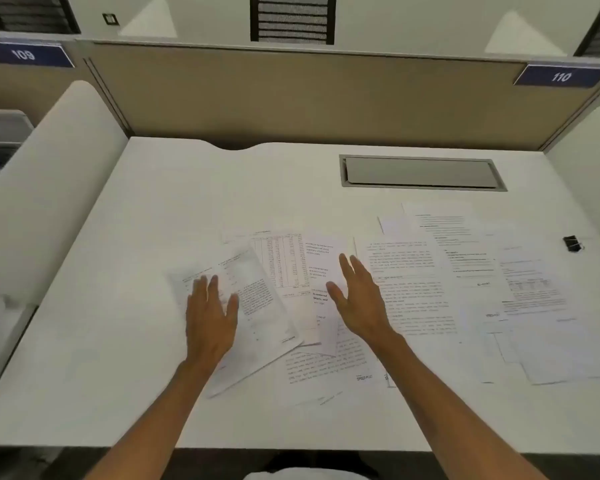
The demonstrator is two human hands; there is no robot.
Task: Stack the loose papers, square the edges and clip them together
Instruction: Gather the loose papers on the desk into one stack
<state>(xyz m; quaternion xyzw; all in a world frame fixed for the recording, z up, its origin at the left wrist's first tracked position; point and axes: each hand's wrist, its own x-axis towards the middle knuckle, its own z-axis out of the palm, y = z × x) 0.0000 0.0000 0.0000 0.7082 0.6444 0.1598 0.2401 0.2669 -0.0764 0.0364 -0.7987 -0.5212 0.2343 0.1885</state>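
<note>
Several loose printed papers (413,282) lie scattered and overlapping across the middle and right of the white desk (118,375). My left hand (210,317) rests flat, fingers apart, on a tilted sheet (257,306) at the left end of the spread. My right hand (359,303) hovers or rests open over the sheets in the middle, fingers extended. Neither hand holds anything. A black binder clip (573,243) sits on the desk at the far right, beyond the papers and apart from both hands.
A grey cable-tray lid (420,173) is set into the desk at the back right. A tan partition wall (291,98) closes the back, with white side dividers left (49,188) and right. The desk's front edge is near my forearms.
</note>
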